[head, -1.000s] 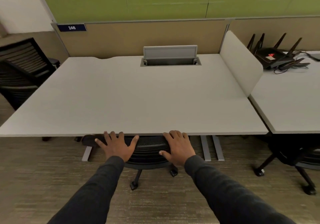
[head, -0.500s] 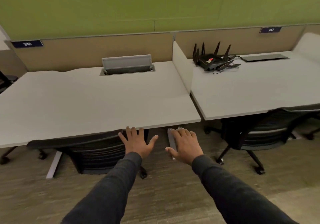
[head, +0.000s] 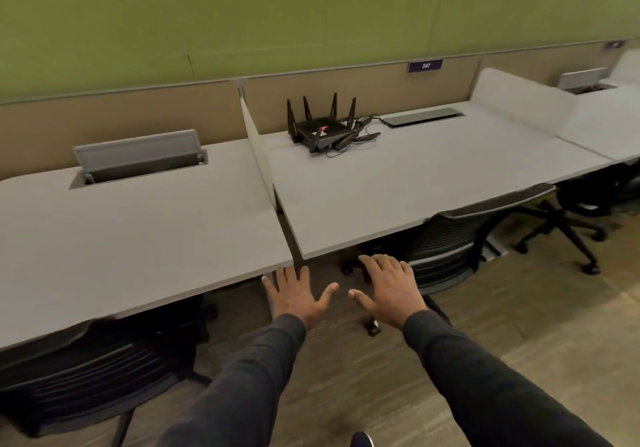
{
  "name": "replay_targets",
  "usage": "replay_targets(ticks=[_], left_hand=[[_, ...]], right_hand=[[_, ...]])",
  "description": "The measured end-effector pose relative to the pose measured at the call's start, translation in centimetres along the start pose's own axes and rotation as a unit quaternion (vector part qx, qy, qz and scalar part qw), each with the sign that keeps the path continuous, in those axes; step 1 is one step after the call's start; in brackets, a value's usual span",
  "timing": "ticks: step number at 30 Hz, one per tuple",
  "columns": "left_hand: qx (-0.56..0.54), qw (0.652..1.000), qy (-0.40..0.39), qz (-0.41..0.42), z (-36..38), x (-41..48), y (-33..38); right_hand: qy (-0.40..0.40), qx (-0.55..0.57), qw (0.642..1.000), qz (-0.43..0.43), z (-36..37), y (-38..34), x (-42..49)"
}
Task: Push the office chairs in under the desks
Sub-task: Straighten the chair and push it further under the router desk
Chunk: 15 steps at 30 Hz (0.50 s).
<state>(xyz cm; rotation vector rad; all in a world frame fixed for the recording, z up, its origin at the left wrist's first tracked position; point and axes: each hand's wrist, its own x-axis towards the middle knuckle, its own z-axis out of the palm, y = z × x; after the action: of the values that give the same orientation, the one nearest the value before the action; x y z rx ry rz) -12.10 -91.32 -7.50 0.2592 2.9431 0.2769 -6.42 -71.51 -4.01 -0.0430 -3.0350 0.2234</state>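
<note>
Head view: spread, empty fingers (head: 375,266) just short of chair back (head: 450,239).

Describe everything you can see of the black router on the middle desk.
The router is a flat black box with a red mark on top and several thin antennas, four standing upright behind, others splayed low in front. It sits at the back left of the middle desk, near the divider. Dark cables run from it rightward. Nothing else touches it.
</note>
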Motion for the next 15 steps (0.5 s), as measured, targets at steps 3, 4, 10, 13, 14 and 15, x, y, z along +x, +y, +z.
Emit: replay_targets(ticks=[3, 4, 10, 13, 14, 15], left_hand=[[-0.005, 1.000, -0.001, 0.024, 0.8, 4.8, 5.3], [-0.006, 1.000, -0.002, 0.028, 1.1, 6.4, 7.2], [-0.032, 0.998, -0.014, 0.058, 1.5, 15.3, 18.4], [-0.039, 0.996, -0.026, 0.072, 1.6, 18.1, 23.2], [-0.042, 0.996, -0.027, 0.076, 1.8, 18.9, 24.7], [-0.046, 0.996, -0.029, 0.077, 1.9, 19.7, 26.2]], right_hand=[[0.009, -0.007, 1.000, 0.023, -0.9, 6.2, 2.7], [0.009, -0.010, 0.999, 0.029, -1.2, 8.3, 3.7], [0.023, -0.025, 0.996, 0.079, -4.2, 19.9, 9.4], [0.021, -0.021, 0.994, 0.105, -5.3, 24.8, 11.2], [0.022, -0.019, 0.993, 0.111, -5.6, 26.4, 11.7], [0.022, -0.018, 0.993, 0.117, -5.8, 28.0, 12.3]])
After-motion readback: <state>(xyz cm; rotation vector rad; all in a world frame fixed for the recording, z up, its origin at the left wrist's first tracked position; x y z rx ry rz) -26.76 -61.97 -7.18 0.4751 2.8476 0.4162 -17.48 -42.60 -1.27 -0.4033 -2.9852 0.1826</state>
